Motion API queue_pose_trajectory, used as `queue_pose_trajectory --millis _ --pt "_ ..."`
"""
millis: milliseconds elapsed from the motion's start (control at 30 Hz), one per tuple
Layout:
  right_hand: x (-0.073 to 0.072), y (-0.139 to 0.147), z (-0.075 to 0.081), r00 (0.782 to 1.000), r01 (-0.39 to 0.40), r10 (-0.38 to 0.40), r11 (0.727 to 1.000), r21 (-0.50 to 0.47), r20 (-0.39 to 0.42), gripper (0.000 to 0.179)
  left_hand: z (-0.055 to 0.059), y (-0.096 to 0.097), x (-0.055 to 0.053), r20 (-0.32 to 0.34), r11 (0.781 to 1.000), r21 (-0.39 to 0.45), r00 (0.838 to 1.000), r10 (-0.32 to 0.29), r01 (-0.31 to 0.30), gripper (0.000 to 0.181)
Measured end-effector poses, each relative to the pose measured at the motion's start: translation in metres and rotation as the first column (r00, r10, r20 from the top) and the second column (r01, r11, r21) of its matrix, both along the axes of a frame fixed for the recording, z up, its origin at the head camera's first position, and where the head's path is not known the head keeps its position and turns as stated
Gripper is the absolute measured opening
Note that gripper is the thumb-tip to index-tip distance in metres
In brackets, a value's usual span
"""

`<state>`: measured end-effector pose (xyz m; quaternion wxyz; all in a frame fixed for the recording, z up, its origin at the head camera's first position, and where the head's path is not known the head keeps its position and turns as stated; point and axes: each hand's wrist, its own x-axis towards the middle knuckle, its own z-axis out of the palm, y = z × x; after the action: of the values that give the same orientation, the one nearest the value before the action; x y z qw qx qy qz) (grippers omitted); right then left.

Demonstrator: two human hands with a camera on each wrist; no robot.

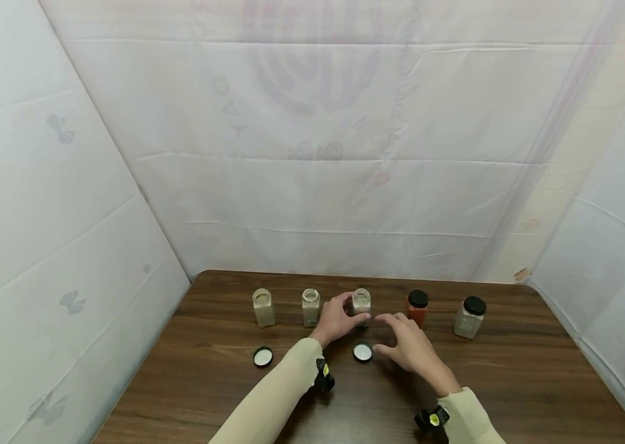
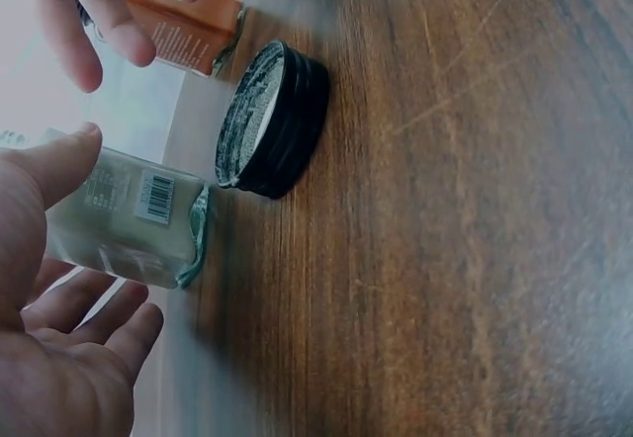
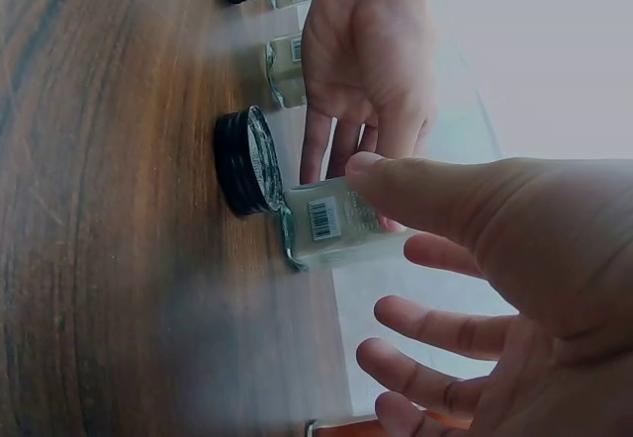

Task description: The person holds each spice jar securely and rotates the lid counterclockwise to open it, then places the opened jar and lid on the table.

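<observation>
My left hand is at an uncapped clear jar of pale contents, its thumb across the front and fingers round the far side. In the left wrist view the jar stands upright on the wood, a barcode label on its side. A black screw lid lies in front of it, pale inner side up. My right hand hovers right of the jar and lid, thumb and fingers spread with nothing between them. In the right wrist view its thumb overlaps the jar.
Two more uncapped jars stand to the left, one at the far left and one beside my left hand. Another lid lies in front. To the right stand a black-capped orange-red jar and a black-capped pale jar. White sheeting walls the table.
</observation>
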<state>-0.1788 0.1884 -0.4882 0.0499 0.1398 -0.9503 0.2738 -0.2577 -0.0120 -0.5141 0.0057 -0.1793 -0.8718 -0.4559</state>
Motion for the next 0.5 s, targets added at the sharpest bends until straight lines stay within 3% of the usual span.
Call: queue_pose_trajectory --millis 267,500 --pt "0.0 0.005 0.0 1.0 0.002 -0.002 1.0 -0.022 -0.022 0.054 0.003 0.002 0.004 -0.011 0.999 0.034 1.0 0.021 -0.02 0.071" --pt "0.001 0.015 0.003 0.995 0.033 -0.038 0.998 -0.058 -0.091 0.051 0.013 0.002 0.007 -0.053 0.99 0.133 0.997 0.051 -0.044 0.077"
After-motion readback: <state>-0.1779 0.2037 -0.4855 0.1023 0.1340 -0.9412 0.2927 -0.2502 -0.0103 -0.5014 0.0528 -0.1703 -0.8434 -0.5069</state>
